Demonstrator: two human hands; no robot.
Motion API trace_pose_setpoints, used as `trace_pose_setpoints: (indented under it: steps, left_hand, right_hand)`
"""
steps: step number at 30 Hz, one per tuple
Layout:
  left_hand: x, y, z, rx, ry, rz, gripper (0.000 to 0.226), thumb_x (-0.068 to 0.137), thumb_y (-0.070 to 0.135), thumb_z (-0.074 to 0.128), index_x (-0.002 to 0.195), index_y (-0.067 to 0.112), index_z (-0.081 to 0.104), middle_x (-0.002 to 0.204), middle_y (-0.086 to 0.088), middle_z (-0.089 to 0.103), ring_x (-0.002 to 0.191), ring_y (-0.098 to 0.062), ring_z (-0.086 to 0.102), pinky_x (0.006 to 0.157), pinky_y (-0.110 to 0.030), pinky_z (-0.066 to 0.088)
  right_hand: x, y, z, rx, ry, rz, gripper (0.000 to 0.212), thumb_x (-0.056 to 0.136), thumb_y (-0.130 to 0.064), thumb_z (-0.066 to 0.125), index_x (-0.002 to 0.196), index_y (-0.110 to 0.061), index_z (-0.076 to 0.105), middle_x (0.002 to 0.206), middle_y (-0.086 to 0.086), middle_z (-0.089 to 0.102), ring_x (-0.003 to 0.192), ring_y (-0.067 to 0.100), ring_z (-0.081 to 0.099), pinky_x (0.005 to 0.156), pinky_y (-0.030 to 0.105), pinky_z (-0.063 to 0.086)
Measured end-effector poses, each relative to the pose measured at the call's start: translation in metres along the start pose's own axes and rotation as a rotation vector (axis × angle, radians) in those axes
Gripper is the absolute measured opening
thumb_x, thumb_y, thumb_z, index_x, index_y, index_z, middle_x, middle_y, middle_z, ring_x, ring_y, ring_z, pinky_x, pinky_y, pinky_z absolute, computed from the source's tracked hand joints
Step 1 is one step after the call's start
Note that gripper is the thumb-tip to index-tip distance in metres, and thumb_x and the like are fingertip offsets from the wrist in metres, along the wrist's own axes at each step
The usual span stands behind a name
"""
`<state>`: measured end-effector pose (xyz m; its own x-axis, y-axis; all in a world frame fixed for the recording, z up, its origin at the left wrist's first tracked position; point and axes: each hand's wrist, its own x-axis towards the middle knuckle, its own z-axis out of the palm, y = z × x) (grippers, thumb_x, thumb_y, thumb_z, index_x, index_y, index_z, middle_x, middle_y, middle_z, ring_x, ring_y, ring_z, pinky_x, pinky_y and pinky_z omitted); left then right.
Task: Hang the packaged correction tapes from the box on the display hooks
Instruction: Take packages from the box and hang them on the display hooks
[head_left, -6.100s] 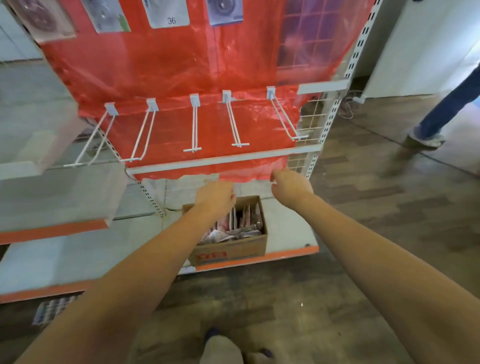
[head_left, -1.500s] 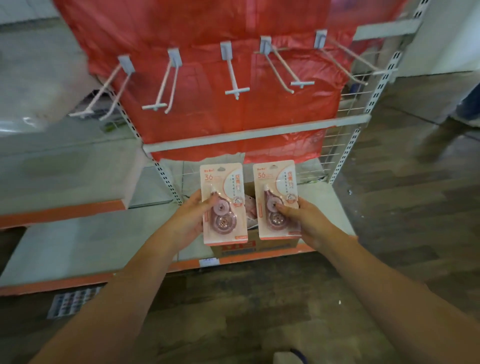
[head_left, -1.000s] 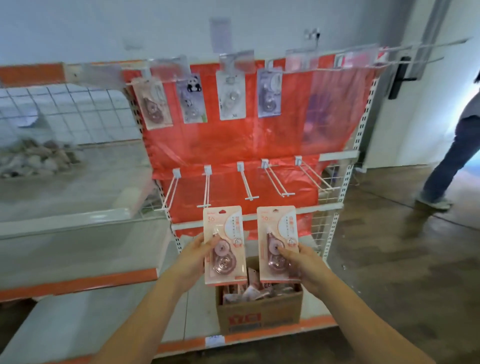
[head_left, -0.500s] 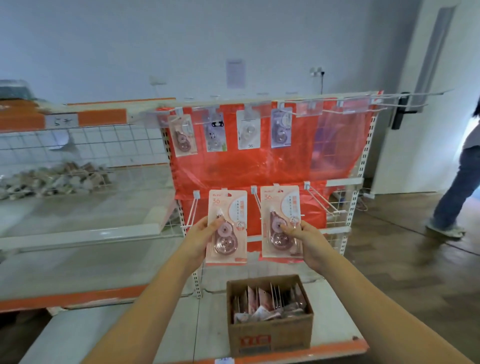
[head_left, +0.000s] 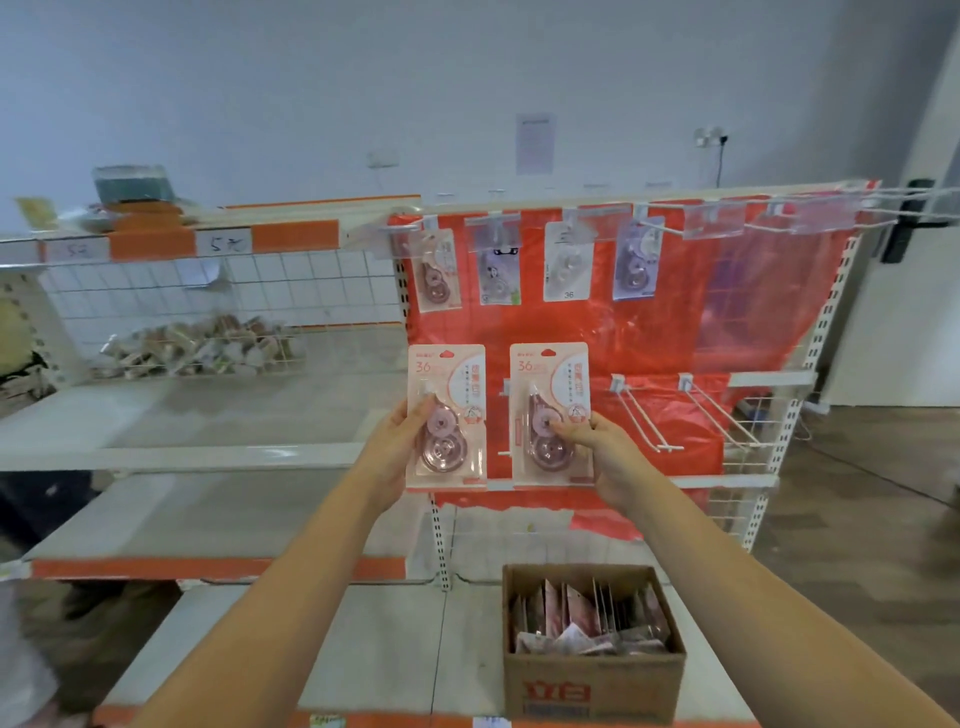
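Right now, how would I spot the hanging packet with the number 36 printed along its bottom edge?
Find the red backing sheet on the rack. Four packets hang along its top row; take the third from the left, the white packet. Its neighbours are pinkish or lilac, and only this one shows 36 at the bottom.

Left hand (head_left: 396, 446) and right hand (head_left: 602, 451) out of box (head_left: 592, 670), each now gripping correction tape pack (head_left: 447, 415) (head_left: 550, 413); both packs raised toward 12 o'clock, before lower hooks (head_left: 641, 415).

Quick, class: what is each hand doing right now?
Left hand: holds a packaged correction tape.
Right hand: holds a second packaged correction tape.
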<state>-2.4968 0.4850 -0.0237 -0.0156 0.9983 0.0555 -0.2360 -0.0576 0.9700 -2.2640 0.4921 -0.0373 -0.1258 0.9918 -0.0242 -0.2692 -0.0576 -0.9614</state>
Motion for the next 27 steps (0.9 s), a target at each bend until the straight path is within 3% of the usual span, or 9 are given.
trace_pose_setpoints:
  steps: [3, 5, 9, 12, 18, 23, 27]
  left_hand:
    - [0.021, 0.003, -0.008, -0.019, 0.037, 0.01, 0.026, 0.096, 0.023, 0.05, 0.12, 0.014, 0.057, 0.102, -0.001, 0.071, 0.091, -0.014, 0.068, 0.085, -0.031, 0.053]
    - [0.036, 0.002, -0.009, -0.044, 0.055, 0.006, 0.021, 0.096, 0.023, 0.052, 0.114, 0.016, 0.059, 0.096, -0.001, 0.073, 0.084, -0.015, 0.07, 0.073, -0.031, 0.057]
    - [0.07, 0.004, -0.008, -0.063, 0.092, 0.022, 0.016, 0.095, 0.022, 0.054, 0.108, 0.016, 0.061, 0.084, -0.001, 0.075, 0.074, -0.015, 0.072, 0.058, -0.027, 0.057]
    - [0.095, 0.009, -0.008, -0.049, 0.152, 0.056, 0.017, 0.093, 0.024, 0.056, 0.107, 0.015, 0.06, 0.081, 0.001, 0.074, 0.07, -0.012, 0.071, 0.055, -0.025, 0.055]
    - [0.138, 0.02, -0.017, -0.054, 0.267, 0.092, 0.034, 0.089, 0.03, 0.062, 0.116, 0.01, 0.059, 0.099, -0.01, 0.072, 0.08, -0.023, 0.071, 0.069, -0.036, 0.056]
    - [0.162, 0.03, -0.031, -0.052, 0.233, 0.123, 0.019, 0.088, 0.03, 0.061, 0.102, 0.017, 0.062, 0.089, -0.004, 0.074, 0.078, -0.022, 0.072, 0.075, -0.041, 0.055]
    - [0.179, 0.042, -0.041, -0.058, 0.167, 0.176, 0.025, 0.081, 0.035, 0.065, 0.103, 0.022, 0.064, 0.097, -0.003, 0.074, 0.09, -0.024, 0.07, 0.089, -0.047, 0.052]
  right_hand:
    - [0.026, -0.002, 0.007, 0.01, -0.002, 0.011, 0.029, 0.083, -0.003, 0.065, 0.112, -0.005, 0.061, 0.113, 0.011, 0.068, 0.113, 0.029, 0.06, 0.103, 0.044, 0.043]
    - [0.045, -0.004, 0.009, 0.006, -0.002, 0.017, 0.03, 0.084, -0.002, 0.063, 0.114, -0.004, 0.059, 0.108, 0.008, 0.068, 0.108, 0.027, 0.061, 0.101, 0.043, 0.044]
    - [0.085, -0.009, 0.012, 0.013, -0.028, 0.023, 0.025, 0.085, 0.001, 0.061, 0.11, -0.005, 0.058, 0.095, 0.002, 0.068, 0.087, 0.016, 0.064, 0.073, 0.028, 0.05]
    - [0.114, -0.012, 0.013, 0.012, -0.066, 0.017, 0.019, 0.085, -0.001, 0.062, 0.102, -0.009, 0.061, 0.094, 0.003, 0.069, 0.083, 0.015, 0.065, 0.068, 0.026, 0.049]
    - [0.161, -0.019, 0.021, 0.008, -0.137, -0.002, 0.017, 0.082, 0.003, 0.063, 0.092, -0.011, 0.061, 0.078, 0.0, 0.073, 0.067, 0.012, 0.07, 0.059, 0.024, 0.056]
    - [0.185, -0.019, 0.035, 0.041, -0.181, 0.004, 0.018, 0.082, 0.004, 0.061, 0.094, -0.011, 0.06, 0.08, 0.001, 0.074, 0.067, 0.013, 0.071, 0.058, 0.024, 0.057]
    - [0.201, -0.022, 0.045, 0.052, -0.174, -0.034, 0.021, 0.082, 0.003, 0.061, 0.098, -0.01, 0.06, 0.08, -0.001, 0.074, 0.07, 0.012, 0.071, 0.06, 0.023, 0.056]
